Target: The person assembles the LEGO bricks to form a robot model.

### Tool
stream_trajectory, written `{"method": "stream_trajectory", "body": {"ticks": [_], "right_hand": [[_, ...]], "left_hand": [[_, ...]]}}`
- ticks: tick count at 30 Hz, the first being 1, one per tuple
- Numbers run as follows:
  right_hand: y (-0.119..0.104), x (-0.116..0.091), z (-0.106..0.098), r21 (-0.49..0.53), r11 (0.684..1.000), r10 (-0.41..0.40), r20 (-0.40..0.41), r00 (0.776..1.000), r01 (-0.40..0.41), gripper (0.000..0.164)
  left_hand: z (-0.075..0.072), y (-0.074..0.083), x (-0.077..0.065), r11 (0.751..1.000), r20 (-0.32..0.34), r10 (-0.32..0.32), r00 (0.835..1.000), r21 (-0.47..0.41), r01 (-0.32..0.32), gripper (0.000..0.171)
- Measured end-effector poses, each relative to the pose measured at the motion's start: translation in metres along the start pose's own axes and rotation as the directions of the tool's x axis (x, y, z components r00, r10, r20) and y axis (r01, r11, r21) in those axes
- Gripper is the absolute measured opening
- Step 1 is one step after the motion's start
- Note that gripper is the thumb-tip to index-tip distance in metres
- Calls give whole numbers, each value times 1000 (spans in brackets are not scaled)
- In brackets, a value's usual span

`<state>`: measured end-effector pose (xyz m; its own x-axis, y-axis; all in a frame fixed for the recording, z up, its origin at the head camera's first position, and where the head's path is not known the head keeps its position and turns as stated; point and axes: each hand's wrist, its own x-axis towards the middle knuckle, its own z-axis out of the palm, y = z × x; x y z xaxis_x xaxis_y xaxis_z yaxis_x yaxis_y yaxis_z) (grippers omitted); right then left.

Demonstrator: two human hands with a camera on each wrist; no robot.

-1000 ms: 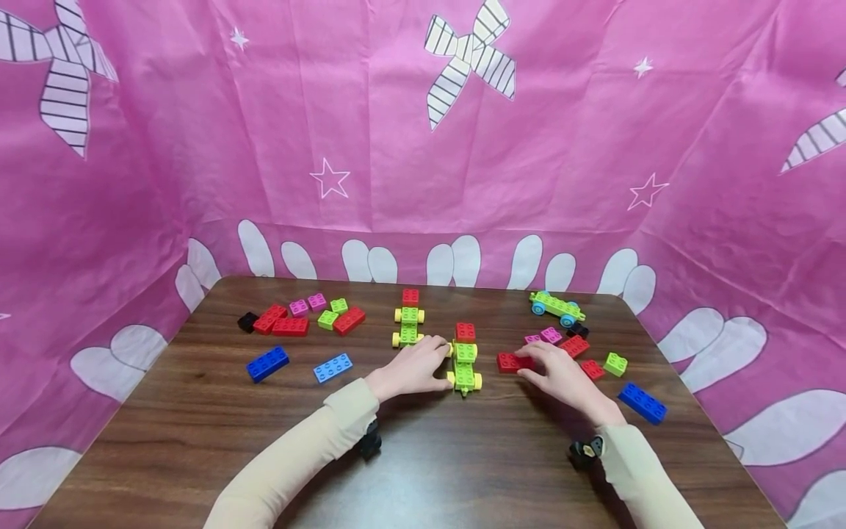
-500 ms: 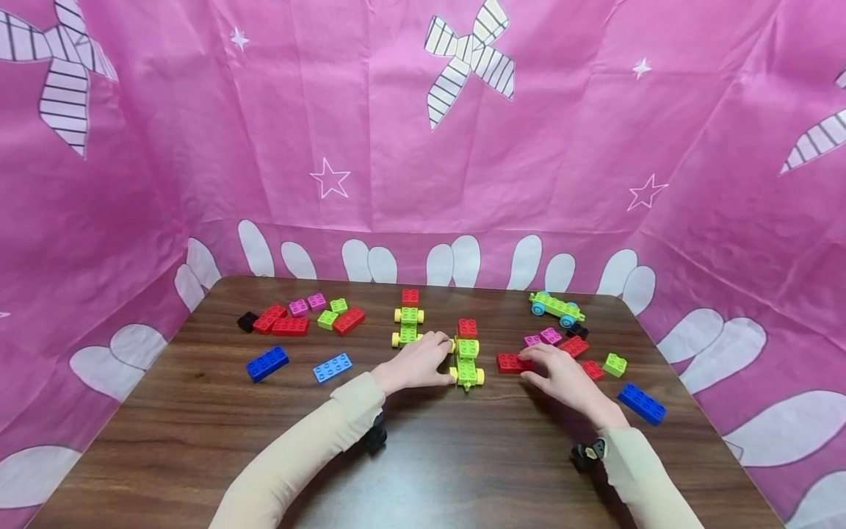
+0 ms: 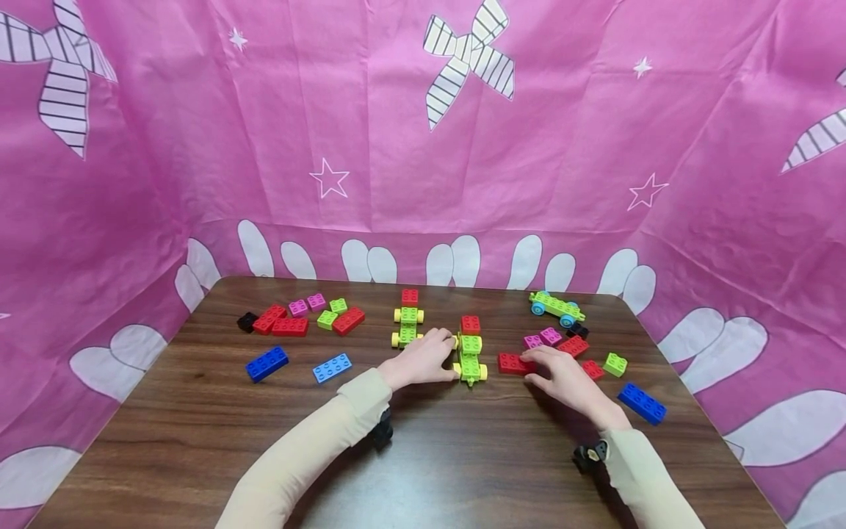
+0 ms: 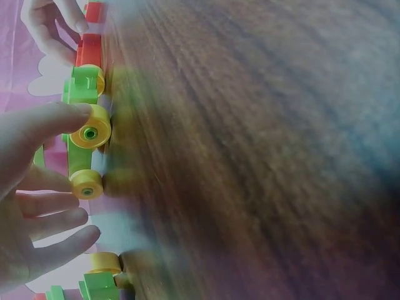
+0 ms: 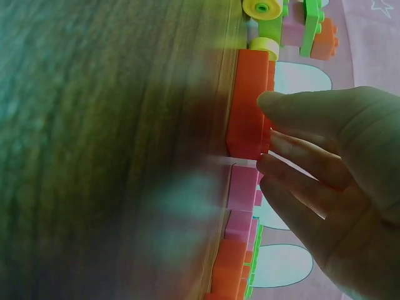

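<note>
My left hand (image 3: 421, 360) lies along the left side of a lime-green toy car base (image 3: 470, 358) with yellow wheels. In the left wrist view its thumb touches the near yellow wheel (image 4: 91, 127), while the other fingers are loosely extended. A square red brick (image 3: 470, 325) sits at the car base's far end. To the right, my right hand (image 3: 562, 376) holds a long red brick (image 3: 511, 363) lying on the table. The right wrist view shows the thumb on one side of this brick (image 5: 249, 106) and the fingers opposite, partly hidden.
Left of the hand stands another yellow-wheeled car base (image 3: 409, 316) with a red brick (image 3: 410, 297). A blue-wheeled one (image 3: 557, 305) is at the back right. Loose blocks lie around, including a light-blue (image 3: 333, 367), a dark-blue (image 3: 267, 364) and a right-hand blue brick (image 3: 642, 403).
The car base with its red brick has slid slightly right and away from me, the left hand moving with it. The right hand and its red brick have barely shifted.
</note>
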<state>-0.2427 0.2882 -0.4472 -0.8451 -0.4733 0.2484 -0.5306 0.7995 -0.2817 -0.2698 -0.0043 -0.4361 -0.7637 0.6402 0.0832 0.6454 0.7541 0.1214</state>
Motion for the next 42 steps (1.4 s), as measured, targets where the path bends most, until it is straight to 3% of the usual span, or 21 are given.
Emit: {"method": "stream_trajectory", "body": {"ticks": [12,17,24,36,42], "right_hand": [[1,-8,-5,5,999,-46,-70,996,47,29],[1,-9,-5,14,1000,-26,-43,999,27,26],[2,-10,-5,7,1000,-2,-6,1000,2,26],[-3,-11,-4,38,999,-14,-13,1000,14,29],[-4,-13,-2,44,999,2,-6,1000,-2,29]], "left_hand": [[-3,5,11,999,34,-33,999,-29,34,54],[-3,4,16,999,32,-38,999,-13,38,52],[-1,2,24,999,14,-38,999,18,38,47],[6,1,29,997,-30,-54,998,62,55,43],[7,2,29,994,-84,-23,996,105,32,45]]}}
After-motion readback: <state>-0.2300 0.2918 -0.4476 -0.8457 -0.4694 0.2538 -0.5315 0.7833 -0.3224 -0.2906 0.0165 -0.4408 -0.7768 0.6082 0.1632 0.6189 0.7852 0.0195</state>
